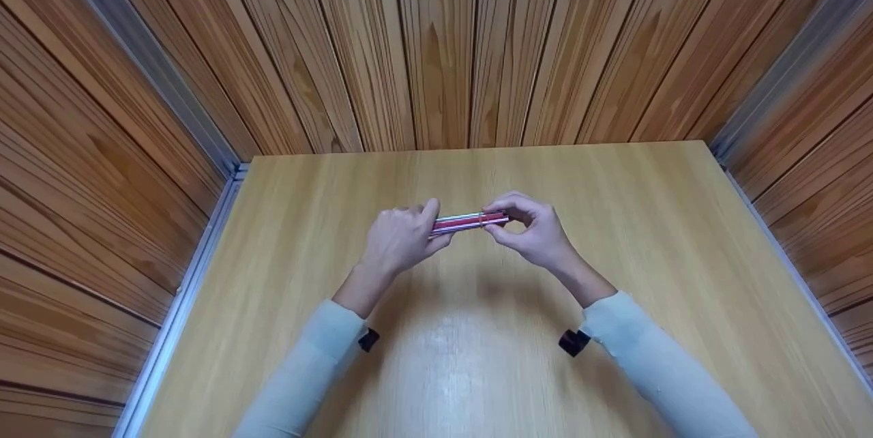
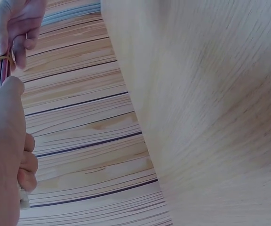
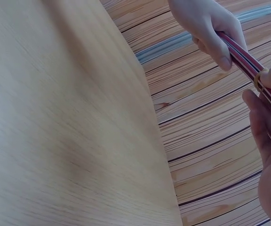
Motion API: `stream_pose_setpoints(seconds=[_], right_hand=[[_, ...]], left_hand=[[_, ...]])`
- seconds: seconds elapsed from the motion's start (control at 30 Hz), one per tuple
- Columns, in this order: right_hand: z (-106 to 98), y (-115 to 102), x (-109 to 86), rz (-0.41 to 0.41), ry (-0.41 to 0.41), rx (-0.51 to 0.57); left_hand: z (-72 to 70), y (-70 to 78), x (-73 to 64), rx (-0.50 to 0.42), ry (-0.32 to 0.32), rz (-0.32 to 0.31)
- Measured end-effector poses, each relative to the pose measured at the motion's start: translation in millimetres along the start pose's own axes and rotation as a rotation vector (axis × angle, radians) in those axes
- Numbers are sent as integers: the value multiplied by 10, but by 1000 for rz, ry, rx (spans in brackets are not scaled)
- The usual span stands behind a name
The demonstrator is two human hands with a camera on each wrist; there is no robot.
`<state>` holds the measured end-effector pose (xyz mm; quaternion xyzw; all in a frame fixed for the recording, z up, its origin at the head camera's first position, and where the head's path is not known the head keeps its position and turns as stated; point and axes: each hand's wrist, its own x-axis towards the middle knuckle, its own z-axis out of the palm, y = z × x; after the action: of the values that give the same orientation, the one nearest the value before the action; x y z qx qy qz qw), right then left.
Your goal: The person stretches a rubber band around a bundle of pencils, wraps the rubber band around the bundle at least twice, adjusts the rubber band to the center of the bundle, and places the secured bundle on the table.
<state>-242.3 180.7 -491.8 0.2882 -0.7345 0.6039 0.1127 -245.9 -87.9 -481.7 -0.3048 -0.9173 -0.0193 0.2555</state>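
Note:
A bundle of thin coloured sticks that look like pencils [image 1: 458,223], striped red, white and dark, is held above the table between both hands. My left hand [image 1: 402,237] grips one end, its thumb along the bundle. Near the other end, a tan rubber band [image 3: 258,81] goes round the sticks. The thumb and fingers of my right hand [image 1: 535,230] pinch at this band from both sides. In the left wrist view, a small pale thing [image 2: 23,198] shows below the left hand's curled fingers; its kind is unclear.
Under the hands lies a light wooden table [image 1: 436,370]. Wood-plank walls [image 1: 443,49] stand behind it and at both sides, with a metal rail [image 1: 184,295] along the left edge. Small black devices [image 1: 574,342] hang at the sleeve cuffs.

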Motion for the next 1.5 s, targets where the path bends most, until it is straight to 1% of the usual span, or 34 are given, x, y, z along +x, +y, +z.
stream_pose_setpoints(seconds=[0.1, 0.17, 0.27, 0.43, 0.5, 0.57, 0.7, 0.8, 0.87, 0.97, 1.07, 1.17, 1.27, 1.37, 1.5], right_hand=[[-19, 24, -9, -3, 18, 10], [-39, 39, -19, 5, 31, 17], [-76, 60, -30, 10, 46, 39], [-142, 81, -27, 19, 78, 97], [-168, 84, -27, 30, 87, 109], [-189, 78, -30, 47, 84, 113], [-213, 58, -41, 97, 60, 93], [-210, 43, -52, 126, 49, 68], [-193, 29, -62, 130, 37, 60], [-143, 10, -61, 110, -6, 59], [-84, -8, -49, 69, -46, 72], [-49, -15, -37, 30, -62, 80], [-68, -16, -32, 11, -68, 74], [-146, -9, -36, 8, -52, 67], [-278, -14, -48, 19, -6, 83]], left_hand=[[-13, -24, 1, -123, 2, -4], [-23, -50, 0, -229, 17, -13], [-33, -98, -4, -403, 75, -24], [-21, -167, -26, -699, 201, -35], [-14, -179, -31, -787, 237, -51], [-10, -182, -30, -853, 257, -69], [0, -172, -29, -932, 243, -94], [14, -156, -31, -970, 222, -108], [25, -140, -28, -987, 218, -122], [30, -105, -17, -1002, 211, -145], [36, -67, -6, -1013, 197, -166], [41, -43, 1, -1024, 190, -179], [49, -45, 3, -1045, 194, -186], [48, -70, -7, -1073, 205, -196], [33, -118, -28, -1076, 212, -204]])
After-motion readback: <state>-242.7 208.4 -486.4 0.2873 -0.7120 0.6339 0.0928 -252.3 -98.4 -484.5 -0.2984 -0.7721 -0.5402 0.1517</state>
